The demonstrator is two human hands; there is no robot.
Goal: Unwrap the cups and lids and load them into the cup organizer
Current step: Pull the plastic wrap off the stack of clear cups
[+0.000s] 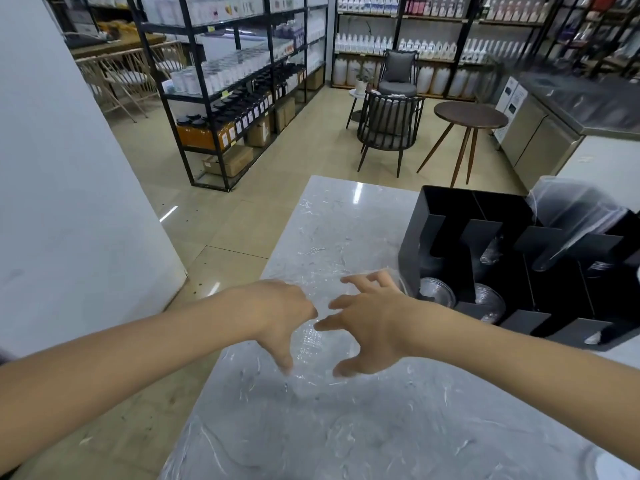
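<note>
Two bare forearms reach in from the near edge, and between them, on the marble counter (346, 427), a clear plastic-wrapped sleeve of cups (309, 341) is being worked on. The sleeve lies just left of the black cup organizer (450, 244), its far end almost touching the organizer's near left corner. The left hand (277, 313) is curled, its thumb and fingers apparently pinched on the film at the sleeve's near end, though the contact itself is hidden under the knuckles. The right hand (367, 327) is spread like a claw over the sleeve, fingers apart and not closed on anything that can be made out; it is probably poised to catch the wrap from the other side so that it can be torn open. The sleeve appears to be kept close to the organizer so that the freed cups have only a short way to go.

Inside the organizer, clear cups or lids (436, 292) are seen lying in the lower slots, and a crumpled clear bag (575, 206) rises behind its far right corner. The organizer's right side is cut off by the frame edge. How many cups the sleeve holds cannot be told, since clear film on pale marble leaves its outline faint.
</note>
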